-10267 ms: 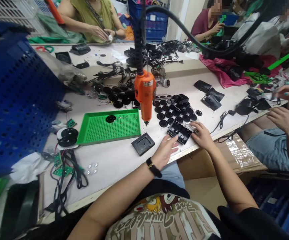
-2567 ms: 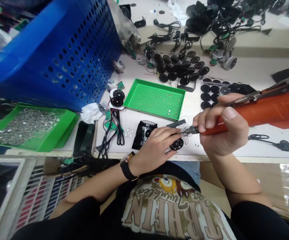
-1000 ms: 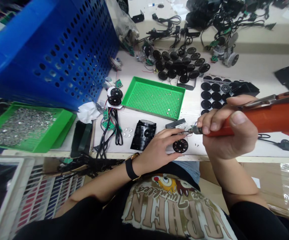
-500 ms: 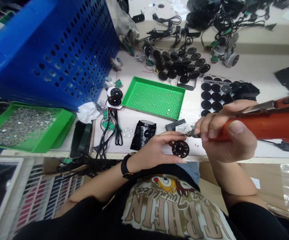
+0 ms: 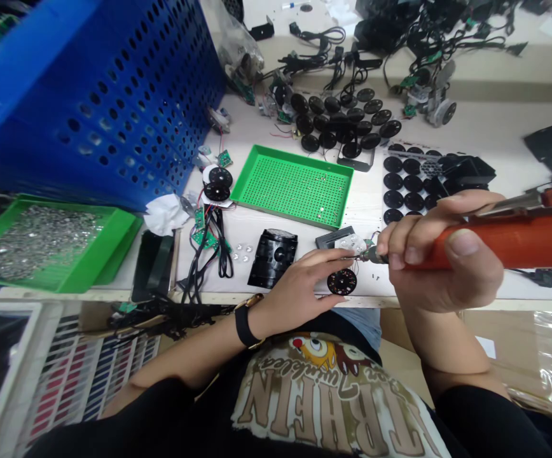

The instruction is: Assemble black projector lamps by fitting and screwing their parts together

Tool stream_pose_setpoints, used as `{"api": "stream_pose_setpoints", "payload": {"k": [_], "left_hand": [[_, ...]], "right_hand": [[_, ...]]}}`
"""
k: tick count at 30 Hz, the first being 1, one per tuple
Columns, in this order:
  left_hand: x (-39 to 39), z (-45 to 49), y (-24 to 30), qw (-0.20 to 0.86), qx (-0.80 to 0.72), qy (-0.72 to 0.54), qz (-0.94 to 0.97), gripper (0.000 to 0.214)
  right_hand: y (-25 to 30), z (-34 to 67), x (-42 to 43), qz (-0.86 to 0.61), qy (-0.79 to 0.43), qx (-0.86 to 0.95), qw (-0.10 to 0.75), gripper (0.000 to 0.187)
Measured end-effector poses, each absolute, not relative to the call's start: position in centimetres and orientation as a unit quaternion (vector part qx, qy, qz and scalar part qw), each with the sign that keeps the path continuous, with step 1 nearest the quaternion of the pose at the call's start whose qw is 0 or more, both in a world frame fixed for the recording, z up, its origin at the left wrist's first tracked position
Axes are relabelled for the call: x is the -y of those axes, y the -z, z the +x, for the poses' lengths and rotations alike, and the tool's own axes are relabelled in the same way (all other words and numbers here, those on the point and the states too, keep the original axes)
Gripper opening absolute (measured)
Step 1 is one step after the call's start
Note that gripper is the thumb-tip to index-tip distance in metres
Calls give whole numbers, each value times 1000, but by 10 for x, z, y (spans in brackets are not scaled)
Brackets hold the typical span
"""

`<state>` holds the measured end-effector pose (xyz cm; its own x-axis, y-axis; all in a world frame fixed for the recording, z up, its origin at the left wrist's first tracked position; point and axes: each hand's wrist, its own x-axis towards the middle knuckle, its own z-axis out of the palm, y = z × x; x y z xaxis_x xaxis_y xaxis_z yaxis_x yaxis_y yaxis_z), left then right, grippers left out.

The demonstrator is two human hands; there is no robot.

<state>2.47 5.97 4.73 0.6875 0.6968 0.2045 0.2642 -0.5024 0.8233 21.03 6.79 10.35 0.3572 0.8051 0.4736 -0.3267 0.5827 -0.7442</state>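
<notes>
Black round perforated disc (image 5: 341, 281) lying near white work table (image 5: 476, 121) front edge; right hand (image 5: 441, 270) closed tight around orange electric screwdriver (image 5: 509, 245), metal bit (image 5: 367, 256) pointing toward 9 o'clock, just beside clear plastic piece (image 5: 351, 243) on dark rectangular base (image 5: 329, 238); left hand (image 5: 295, 286) half open, fingers reaching past the disc toward that piece, cannot tell if it grips anything; black ribbed housing (image 5: 272, 257) at 9 o'clock from disc; green perforated tray (image 5: 292, 184) at 11 o'clock; rows of black discs (image 5: 393, 184) at 1 o'clock.
</notes>
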Motion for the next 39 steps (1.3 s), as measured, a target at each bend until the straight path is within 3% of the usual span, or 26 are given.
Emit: {"api": "stream_pose_setpoints", "payload": {"k": [16, 22, 39], "left_hand": [[-77, 58, -39, 265, -399, -346, 807, 46], [-85, 73, -34, 276, -428, -280, 814, 47], [-80, 68, -18, 331, -386, -310, 803, 47]], "right_hand": [[-117, 229, -73, -303, -314, 369, 820, 11], [-109, 219, -75, -341, -307, 382, 802, 9], [-98, 214, -80, -379, -338, 415, 755, 12]]}}
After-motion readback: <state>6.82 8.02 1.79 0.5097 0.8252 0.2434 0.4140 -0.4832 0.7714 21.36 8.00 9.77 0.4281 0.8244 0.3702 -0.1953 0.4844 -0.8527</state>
